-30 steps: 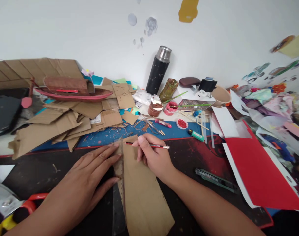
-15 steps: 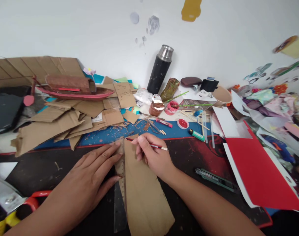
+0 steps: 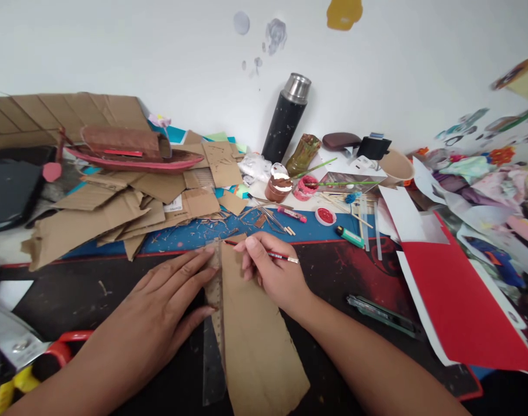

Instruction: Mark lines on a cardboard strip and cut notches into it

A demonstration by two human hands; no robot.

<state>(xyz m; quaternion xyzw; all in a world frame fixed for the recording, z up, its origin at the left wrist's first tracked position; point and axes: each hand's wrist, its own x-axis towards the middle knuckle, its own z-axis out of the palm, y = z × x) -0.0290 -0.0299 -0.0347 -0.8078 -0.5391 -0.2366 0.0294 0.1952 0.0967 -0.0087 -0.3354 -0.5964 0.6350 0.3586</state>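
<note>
Clear ruler (image 3: 214,367) overlaps left edge of cardboard (image 3: 261,341); your left hand (image 3: 172,289) lies spread on ruler, right hand (image 3: 274,268) pinches pencil (image 3: 283,257). Room toward cutter (image 3: 383,316). Pencil's middle hidden, cardboard's near end cropped.

The left hand (image 3: 177,294) lies palm down, fingers (image 3: 189,271) stretched forward, thumb (image 3: 198,319) spread apart, and there's the right hand (image 3: 274,274) in a thumb-and-finger pinch, both forearms (image 3: 363,352) slanting in from below!

Wall (image 3: 159,46): white, across top of frame; yellow patch (image 3: 344,14), top right of centre; grey patches (image 3: 276,36), top centre; multicoloured patches (image 3: 465,122), upper right. Light: soft, even.
</note>
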